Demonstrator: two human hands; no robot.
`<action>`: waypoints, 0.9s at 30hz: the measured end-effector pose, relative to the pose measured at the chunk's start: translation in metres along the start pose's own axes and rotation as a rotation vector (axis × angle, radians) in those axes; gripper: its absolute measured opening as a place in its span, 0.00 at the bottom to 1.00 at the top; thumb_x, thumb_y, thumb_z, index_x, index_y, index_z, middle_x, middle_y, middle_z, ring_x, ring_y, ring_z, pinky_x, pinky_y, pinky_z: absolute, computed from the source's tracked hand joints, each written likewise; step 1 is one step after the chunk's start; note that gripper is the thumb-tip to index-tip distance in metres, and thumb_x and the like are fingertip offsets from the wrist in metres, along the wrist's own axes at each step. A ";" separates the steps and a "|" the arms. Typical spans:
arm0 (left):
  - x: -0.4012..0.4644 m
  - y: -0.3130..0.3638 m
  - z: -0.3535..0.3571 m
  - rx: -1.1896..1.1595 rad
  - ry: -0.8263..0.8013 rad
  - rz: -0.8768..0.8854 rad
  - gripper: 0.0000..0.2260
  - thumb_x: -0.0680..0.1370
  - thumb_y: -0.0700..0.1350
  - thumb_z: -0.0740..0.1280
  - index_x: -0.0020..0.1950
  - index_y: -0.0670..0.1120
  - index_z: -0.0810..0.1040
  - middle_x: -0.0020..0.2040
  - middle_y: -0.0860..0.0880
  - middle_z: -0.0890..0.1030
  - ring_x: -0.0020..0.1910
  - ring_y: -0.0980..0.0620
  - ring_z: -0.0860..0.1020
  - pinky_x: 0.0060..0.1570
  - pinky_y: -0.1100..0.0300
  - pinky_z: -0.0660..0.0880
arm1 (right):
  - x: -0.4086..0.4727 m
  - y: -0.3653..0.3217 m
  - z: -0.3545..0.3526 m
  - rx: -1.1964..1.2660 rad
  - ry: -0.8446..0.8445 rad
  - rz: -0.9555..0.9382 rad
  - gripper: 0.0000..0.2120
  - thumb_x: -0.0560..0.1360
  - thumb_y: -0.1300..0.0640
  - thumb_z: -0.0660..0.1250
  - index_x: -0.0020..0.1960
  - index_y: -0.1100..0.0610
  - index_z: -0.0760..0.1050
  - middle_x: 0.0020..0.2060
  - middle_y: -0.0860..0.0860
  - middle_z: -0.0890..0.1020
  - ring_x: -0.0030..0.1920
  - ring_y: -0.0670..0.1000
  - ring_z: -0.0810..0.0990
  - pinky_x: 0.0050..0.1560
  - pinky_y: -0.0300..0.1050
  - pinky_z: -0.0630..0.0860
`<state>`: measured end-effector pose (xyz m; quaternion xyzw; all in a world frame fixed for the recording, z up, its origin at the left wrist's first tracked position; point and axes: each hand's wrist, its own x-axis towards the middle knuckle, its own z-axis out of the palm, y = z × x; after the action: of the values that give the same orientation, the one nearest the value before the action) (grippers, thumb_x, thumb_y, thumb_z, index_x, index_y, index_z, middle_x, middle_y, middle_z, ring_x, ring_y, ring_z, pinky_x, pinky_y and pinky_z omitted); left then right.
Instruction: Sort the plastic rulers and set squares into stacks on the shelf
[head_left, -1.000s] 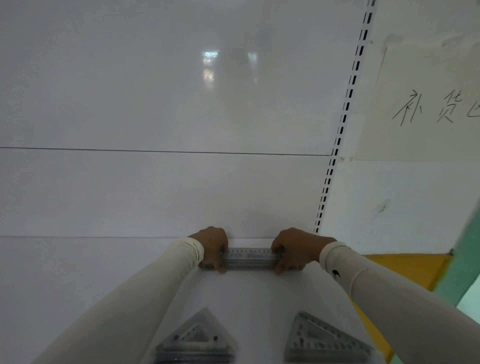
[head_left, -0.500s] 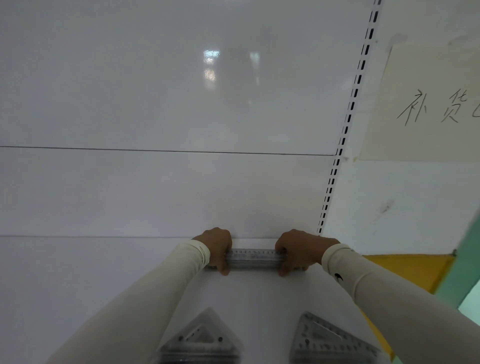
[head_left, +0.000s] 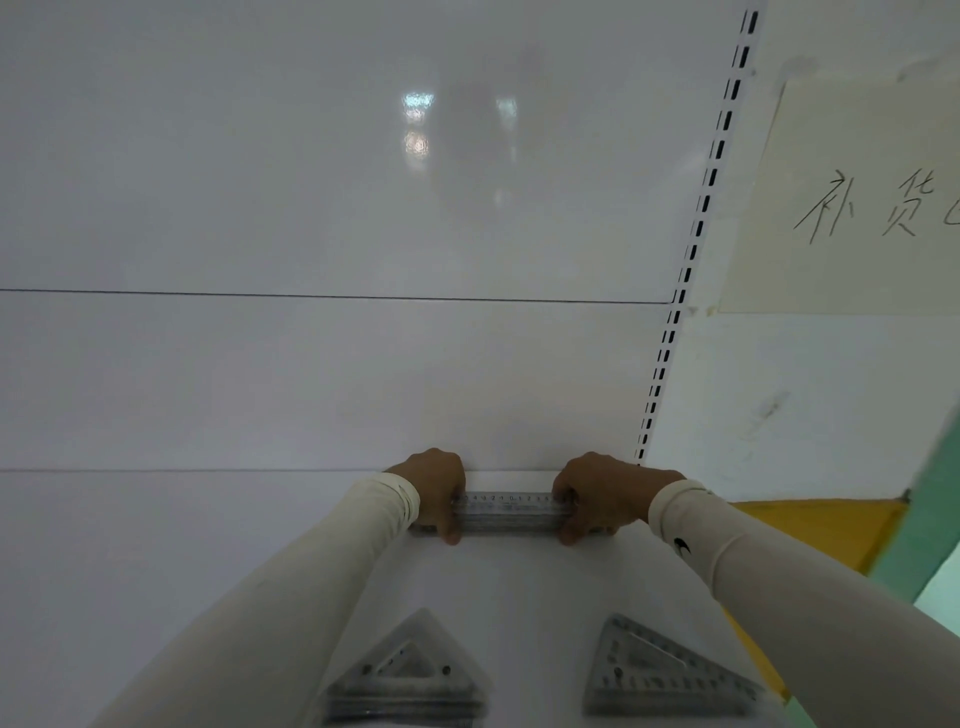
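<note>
A stack of clear plastic rulers (head_left: 510, 514) lies crosswise on the white shelf (head_left: 514, 587), close to the back panel. My left hand (head_left: 435, 491) grips its left end and my right hand (head_left: 597, 493) grips its right end, thumbs at the near edge. Nearer to me sit two stacks of clear set squares: an isosceles one (head_left: 410, 675) at the lower left and a long-sided one (head_left: 660, 670) at the lower right. Both of my arms wear cream sleeves.
The glossy white back panel (head_left: 332, 260) rises behind the shelf. A slotted upright (head_left: 691, 249) runs along its right side. A paper sign (head_left: 872, 197) with handwriting hangs on the right wall. Yellow and green surfaces (head_left: 821, 530) lie beyond the shelf's right edge.
Both hands stay clamped on the ruler stack's ends. The view has shifted slightly; hands and rulers sit in nearly the same spot against the back panel.
</note>
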<state>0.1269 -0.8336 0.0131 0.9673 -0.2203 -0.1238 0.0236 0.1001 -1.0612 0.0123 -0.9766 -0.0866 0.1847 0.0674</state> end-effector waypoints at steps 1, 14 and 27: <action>0.000 0.000 0.000 0.003 0.002 -0.002 0.16 0.64 0.50 0.79 0.44 0.45 0.77 0.43 0.47 0.78 0.40 0.47 0.77 0.44 0.56 0.79 | 0.000 0.001 0.001 0.000 0.006 0.001 0.25 0.69 0.50 0.76 0.62 0.59 0.75 0.49 0.54 0.78 0.34 0.53 0.80 0.35 0.42 0.80; -0.007 0.003 0.000 -0.011 0.014 -0.019 0.23 0.66 0.50 0.79 0.55 0.42 0.79 0.53 0.45 0.80 0.48 0.45 0.79 0.48 0.56 0.77 | -0.007 -0.004 0.001 -0.030 0.013 0.020 0.24 0.68 0.49 0.76 0.59 0.58 0.76 0.53 0.57 0.79 0.40 0.57 0.84 0.35 0.44 0.81; -0.006 -0.004 0.006 0.002 0.028 0.009 0.26 0.66 0.55 0.77 0.58 0.44 0.75 0.54 0.47 0.76 0.50 0.47 0.75 0.53 0.57 0.74 | -0.008 -0.004 0.004 -0.149 0.040 -0.011 0.34 0.67 0.42 0.75 0.68 0.53 0.70 0.63 0.53 0.75 0.58 0.56 0.77 0.60 0.50 0.75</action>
<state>0.1216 -0.8270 0.0089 0.9679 -0.2245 -0.1100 0.0264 0.0910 -1.0582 0.0119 -0.9820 -0.1042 0.1578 -0.0030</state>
